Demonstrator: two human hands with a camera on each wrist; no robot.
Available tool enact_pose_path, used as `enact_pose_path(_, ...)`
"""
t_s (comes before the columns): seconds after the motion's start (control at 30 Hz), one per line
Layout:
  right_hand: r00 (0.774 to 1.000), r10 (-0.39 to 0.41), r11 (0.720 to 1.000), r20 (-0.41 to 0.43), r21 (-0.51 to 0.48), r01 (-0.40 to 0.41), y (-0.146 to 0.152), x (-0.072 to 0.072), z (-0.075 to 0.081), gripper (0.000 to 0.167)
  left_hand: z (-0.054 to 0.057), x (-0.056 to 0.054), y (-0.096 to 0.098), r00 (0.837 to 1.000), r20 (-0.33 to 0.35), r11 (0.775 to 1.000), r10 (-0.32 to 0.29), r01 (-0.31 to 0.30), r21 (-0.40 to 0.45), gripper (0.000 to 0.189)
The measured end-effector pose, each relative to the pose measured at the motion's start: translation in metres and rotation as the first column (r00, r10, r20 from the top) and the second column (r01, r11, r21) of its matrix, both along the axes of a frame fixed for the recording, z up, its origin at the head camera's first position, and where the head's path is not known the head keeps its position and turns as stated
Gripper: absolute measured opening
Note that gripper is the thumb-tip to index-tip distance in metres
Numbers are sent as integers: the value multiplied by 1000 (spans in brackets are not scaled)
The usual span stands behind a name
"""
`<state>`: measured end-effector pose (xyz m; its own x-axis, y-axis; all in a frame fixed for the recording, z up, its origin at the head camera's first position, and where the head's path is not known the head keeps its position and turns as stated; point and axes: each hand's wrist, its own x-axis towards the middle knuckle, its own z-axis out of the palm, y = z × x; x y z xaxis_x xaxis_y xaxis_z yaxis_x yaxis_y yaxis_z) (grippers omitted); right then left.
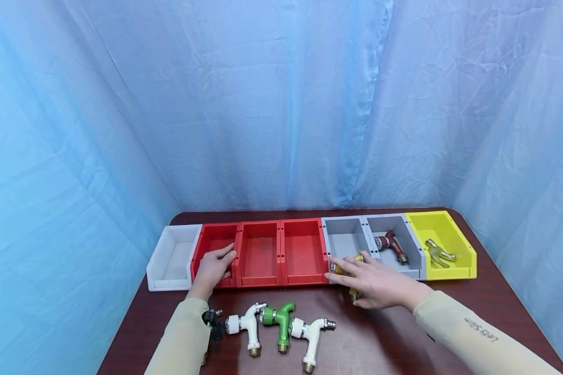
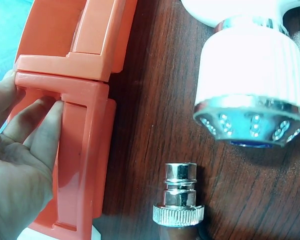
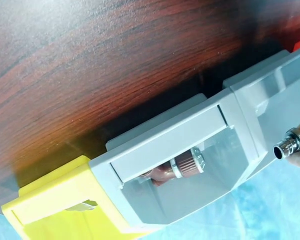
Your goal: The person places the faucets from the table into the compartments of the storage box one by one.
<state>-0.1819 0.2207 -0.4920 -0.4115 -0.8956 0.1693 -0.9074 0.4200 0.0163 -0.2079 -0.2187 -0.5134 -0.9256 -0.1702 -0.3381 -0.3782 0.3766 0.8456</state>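
Note:
My right hand holds a yellow faucet at the front of the left grey bin. The faucet's chrome hose nozzle points out past my fingers in the right wrist view. My left hand is at the leftmost red bin, fingers inside it and thumb over the side wall shared with the middle red bin. In the left wrist view the fingers curl behind the bin's front lip.
A brown faucet lies in the right grey bin, a gold-coloured faucet in the yellow bin. A white bin ends the row at left. Nearer on the table lie a black faucet, a green faucet and two white faucets.

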Motion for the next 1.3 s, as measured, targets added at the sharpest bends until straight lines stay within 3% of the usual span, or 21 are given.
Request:
enact_pose_path(0.7,993,-97,992,71,84,91,6,-26,21,97,2,2,1,1000,-6,1000,-5,5,7,59)
enact_pose_path(0.9,989,-111,992,94,67,105,7,-35,23,94,3,1,1,1000,4,1000,-4,4,4,59)
enact_pose_path(1.3,990,-130,989,61,72,126,4,-48,26,92,3,2,1,1000,-4,1000,-9,9,1,60)
